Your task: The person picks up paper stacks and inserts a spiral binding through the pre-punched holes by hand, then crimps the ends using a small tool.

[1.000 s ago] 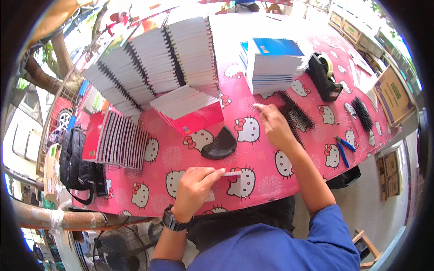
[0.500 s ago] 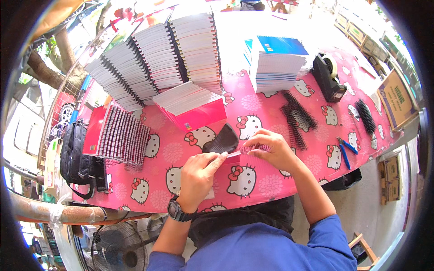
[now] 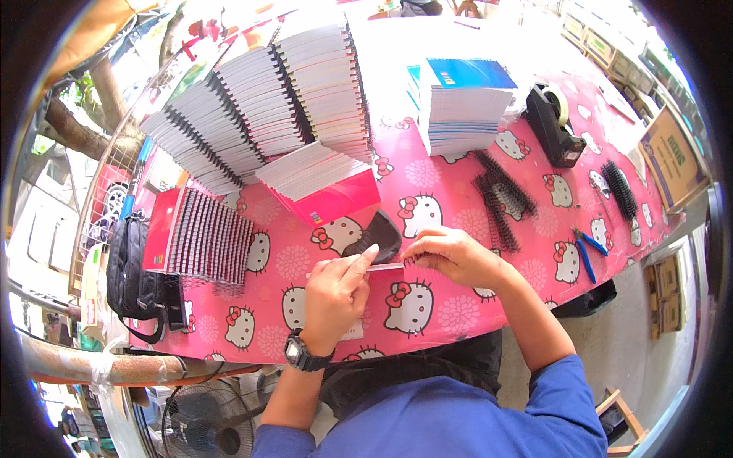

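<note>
My left hand [image 3: 338,294] is closed on a thin notebook [image 3: 387,267], whose pale edge shows edge-on between my hands. At that edge's right end, my right hand [image 3: 450,252] pinches a spiral binding coil [image 3: 410,260], mostly hidden by my fingers. Just beyond the notebook lies a curved black piece [image 3: 379,238]. Past it stands a stack of unbound pink-covered notebooks [image 3: 336,197]. Spiral-bound notebooks with a red cover [image 3: 200,237] are stacked to the left.
Tall rows of black-bound notebooks [image 3: 324,84] fill the far left. A blue-covered stack [image 3: 466,114], black coils [image 3: 502,200], a tape dispenser [image 3: 556,130], a black bristly roll [image 3: 618,191] and blue-handled pliers [image 3: 588,256] lie right. A black bag [image 3: 130,267] sits at the left edge.
My right hand has shifted slightly left to the notebook's end, and less of the pink coil shows. My left index finger has lifted and points up over the edge.
</note>
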Demonstrator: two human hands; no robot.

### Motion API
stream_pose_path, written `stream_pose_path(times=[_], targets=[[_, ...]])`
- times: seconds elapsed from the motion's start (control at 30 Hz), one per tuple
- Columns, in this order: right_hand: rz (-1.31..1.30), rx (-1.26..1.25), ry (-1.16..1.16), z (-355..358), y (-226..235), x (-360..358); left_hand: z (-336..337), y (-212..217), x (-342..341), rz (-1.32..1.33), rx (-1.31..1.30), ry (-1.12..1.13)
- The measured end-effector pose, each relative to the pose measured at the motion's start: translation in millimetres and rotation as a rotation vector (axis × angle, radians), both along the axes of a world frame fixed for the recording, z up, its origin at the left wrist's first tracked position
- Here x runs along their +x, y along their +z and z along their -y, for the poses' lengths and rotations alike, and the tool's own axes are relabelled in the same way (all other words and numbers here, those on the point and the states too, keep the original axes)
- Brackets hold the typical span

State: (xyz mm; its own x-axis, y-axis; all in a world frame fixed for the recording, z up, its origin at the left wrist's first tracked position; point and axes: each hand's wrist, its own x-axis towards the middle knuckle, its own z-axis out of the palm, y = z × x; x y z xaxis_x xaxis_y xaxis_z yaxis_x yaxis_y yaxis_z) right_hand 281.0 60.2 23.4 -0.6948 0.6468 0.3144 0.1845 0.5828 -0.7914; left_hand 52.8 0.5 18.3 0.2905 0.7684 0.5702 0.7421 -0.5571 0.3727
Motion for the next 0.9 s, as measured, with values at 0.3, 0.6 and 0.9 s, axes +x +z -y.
stream_pose_path(times=[0.3, 0.6, 0.9], targets=[[0.070, 0.189, -0.086, 10.3, 8.1, -5.1, -2.0, -3.7, 3.6, -0.137, -0.096, 0.063], [0.118, -0.059, -0.079, 19.8, 13.8, -14.8, 5.2, -5.3, 16.6, -0.050, -0.054, -0.024], [0.343, 0.214, -0.232, -38.1, -24.4, -50.0, 4.1, 3.0, 17.5, -0.024, 0.007, -0.099]])
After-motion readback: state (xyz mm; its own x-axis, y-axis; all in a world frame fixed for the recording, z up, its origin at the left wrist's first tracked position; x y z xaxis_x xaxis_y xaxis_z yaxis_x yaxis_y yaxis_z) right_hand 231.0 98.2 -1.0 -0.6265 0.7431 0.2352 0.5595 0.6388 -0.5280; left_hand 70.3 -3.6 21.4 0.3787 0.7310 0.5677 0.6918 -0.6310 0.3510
